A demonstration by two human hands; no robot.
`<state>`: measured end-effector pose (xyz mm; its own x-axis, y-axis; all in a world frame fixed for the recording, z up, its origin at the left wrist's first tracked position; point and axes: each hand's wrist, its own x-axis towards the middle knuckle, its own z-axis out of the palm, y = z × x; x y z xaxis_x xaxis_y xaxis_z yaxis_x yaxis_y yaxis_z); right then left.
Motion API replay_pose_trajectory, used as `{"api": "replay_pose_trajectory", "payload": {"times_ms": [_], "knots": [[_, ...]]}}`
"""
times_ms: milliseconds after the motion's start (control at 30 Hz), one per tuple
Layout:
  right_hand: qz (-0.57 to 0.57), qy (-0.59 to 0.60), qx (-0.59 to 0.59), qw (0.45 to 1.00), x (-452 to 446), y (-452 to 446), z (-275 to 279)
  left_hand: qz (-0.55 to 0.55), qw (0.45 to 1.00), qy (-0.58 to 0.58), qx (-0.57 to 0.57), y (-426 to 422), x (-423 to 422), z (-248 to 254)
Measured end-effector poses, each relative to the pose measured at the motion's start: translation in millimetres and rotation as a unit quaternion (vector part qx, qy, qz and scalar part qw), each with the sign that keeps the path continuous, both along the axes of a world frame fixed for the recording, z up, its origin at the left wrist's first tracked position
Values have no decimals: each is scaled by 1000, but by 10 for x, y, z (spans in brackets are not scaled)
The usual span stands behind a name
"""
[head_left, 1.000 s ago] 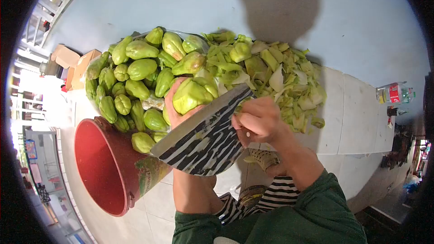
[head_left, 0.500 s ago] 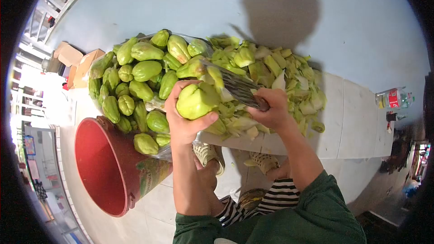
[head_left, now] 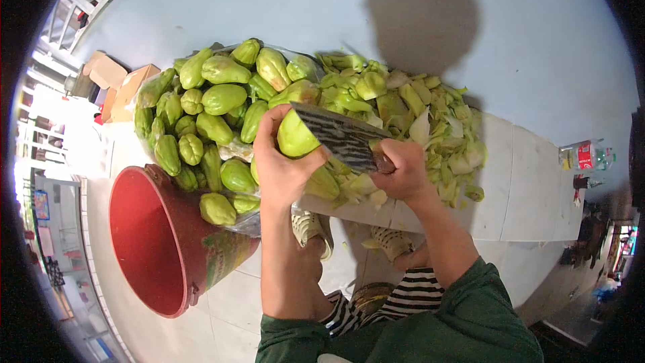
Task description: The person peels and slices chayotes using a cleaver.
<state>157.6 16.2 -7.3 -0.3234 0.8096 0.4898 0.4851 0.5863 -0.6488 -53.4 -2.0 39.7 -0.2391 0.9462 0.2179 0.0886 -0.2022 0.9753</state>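
Note:
A pale green chayote sits in my left hand, with the fingers curled round its far side and the thumb below. My right hand is closed on the handle of a cleaver with a dark, streaked blade. The blade lies against the right side of the chayote and hides part of it. Behind my left hand is a heap of whole chayotes on a clear plastic bag. To the right, beyond the cleaver, chayote slices and peelings are piled on the white tiled ledge.
A red bucket lies tilted at the left, its mouth toward me. Cardboard boxes stand at the back left. A plastic bottle lies at the far right of the tiled ledge. A blue wall rises behind.
The cleaver has swung down and left, from raised beside the chayote to flat against its right side. My left hand has turned the chayote slightly and moved a little right.

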Motion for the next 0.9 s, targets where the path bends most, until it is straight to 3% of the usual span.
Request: {"api": "replay_pose_trajectory", "payload": {"times_ms": [100,167,200,267,333,400,867,900], "knots": [[22,-34,-2,999,4,-19,-17,9,999,-44,-17,-44,-67,-1],[63,-14,33,997,-20,-29,24,-6,997,49,-62,-30,-134,-97],[63,-15,33,997,-27,-30,36,-10,998,62,3,-54,-109,-115],[97,-70,115,986,-46,-39,42,42,995,92,-23,47,-103,-265],[100,-67,126,985,-88,-70,3,57,991,114,-50,53,-72,-264],[111,-68,130,983,-114,-96,-2,116,951,280,-65,31,-48,-215],[92,-90,131,983,-80,-50,37,131,954,262,-55,29,49,-216],[77,-97,122,985,-73,-27,39,98,981,162,-28,54,27,-268]]}}
